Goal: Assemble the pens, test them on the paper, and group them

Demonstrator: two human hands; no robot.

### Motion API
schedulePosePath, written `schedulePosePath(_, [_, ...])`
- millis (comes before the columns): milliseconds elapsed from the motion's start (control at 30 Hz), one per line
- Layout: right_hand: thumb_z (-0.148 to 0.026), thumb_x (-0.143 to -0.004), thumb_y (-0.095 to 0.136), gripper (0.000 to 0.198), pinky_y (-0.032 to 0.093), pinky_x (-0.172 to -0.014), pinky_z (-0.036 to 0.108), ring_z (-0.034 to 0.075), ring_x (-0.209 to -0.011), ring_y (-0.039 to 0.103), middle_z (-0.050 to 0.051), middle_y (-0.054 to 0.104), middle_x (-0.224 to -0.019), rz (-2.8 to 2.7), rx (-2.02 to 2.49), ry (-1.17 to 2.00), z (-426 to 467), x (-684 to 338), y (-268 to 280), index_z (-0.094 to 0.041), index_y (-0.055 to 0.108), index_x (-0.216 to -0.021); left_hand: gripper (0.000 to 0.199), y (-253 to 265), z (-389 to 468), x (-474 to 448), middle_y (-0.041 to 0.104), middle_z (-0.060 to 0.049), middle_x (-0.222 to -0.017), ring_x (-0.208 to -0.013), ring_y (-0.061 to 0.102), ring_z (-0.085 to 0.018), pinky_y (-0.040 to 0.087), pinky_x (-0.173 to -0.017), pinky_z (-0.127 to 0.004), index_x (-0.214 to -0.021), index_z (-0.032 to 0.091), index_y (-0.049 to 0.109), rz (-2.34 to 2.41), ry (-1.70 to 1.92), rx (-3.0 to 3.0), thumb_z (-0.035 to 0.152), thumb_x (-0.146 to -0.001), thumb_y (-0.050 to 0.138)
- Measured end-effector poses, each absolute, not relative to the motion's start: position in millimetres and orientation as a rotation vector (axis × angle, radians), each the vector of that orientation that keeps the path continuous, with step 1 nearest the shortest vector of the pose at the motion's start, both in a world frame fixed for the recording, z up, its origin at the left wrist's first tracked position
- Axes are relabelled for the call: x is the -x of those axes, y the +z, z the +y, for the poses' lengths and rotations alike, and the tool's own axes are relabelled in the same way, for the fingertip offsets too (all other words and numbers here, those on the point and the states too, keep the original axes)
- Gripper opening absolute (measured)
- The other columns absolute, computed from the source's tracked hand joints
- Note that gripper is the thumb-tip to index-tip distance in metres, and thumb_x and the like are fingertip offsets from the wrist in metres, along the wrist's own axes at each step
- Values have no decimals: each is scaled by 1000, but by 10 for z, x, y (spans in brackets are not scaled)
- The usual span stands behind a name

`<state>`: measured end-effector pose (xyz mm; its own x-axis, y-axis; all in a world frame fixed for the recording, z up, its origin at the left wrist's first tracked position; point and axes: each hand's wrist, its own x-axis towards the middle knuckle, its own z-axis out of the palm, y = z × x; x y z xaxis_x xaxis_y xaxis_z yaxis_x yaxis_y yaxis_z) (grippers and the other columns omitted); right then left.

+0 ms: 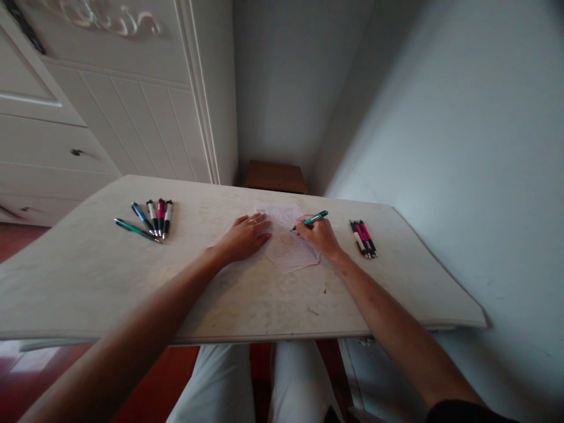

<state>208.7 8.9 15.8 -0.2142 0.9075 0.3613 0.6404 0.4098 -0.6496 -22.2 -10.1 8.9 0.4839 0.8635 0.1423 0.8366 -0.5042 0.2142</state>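
Observation:
Sheets of paper [288, 249] covered in handwriting lie in the middle of the table, slightly overlapping. My left hand [245, 237] rests flat at their left edge, fingers extended, with a ring on one finger. In my right hand [318, 236] is a green pen [316, 218], pinched near its lower end and tilted up to the right. Its tip is at the paper's surface; whether it touches I cannot tell. Right of that hand lies a group of pink, black and white pens [363, 238]. Several more pens [160, 216] are fanned out at the far left.
The pale table [211, 205] has a long front edge above my legs. A white cabinet [145, 106] stands behind it on the left, and a bare wall [476, 147] borders the right. A brown wooden piece [275, 175] shows beyond the back edge.

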Motion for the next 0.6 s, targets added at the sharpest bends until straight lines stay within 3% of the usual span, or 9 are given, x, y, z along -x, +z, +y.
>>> schedulePosePath(233, [-32, -83, 54, 23, 46, -53, 23, 16, -57, 65, 4, 71, -65, -1933, 1281, 546, 102, -2082, 116, -16, 71, -79, 44, 86, -101, 220, 43, -13, -149, -140, 36, -24, 25, -115, -43, -134, 19, 51, 1495, 352, -2609, 38, -98, 36])
schedulePosePath(433, [-28, -79, 55, 19, 46, -53, 23, 16, -54, 63, 2, 68, -59, -1901, 1321, 531, 95, -2082, 140, -17, 69, -73, 46, 69, -94, 222, 42, -14, -150, -141, 35, -24, 25, -115, -43, -135, 17, 50, 1492, 346, -2619, 39, -98, 34])
schedulePosePath(600, [-36, -81, 54, 23, 45, -50, 22, 13, -51, 60, 3, 68, -61, -1734, 1264, 670, 107, -2088, 131, -17, 65, -74, 45, 77, -95, 227, 43, -12, -149, -141, 35, -23, 25, -115, -43, -135, 21, 50, 1501, 348, -2617, 40, -98, 34])
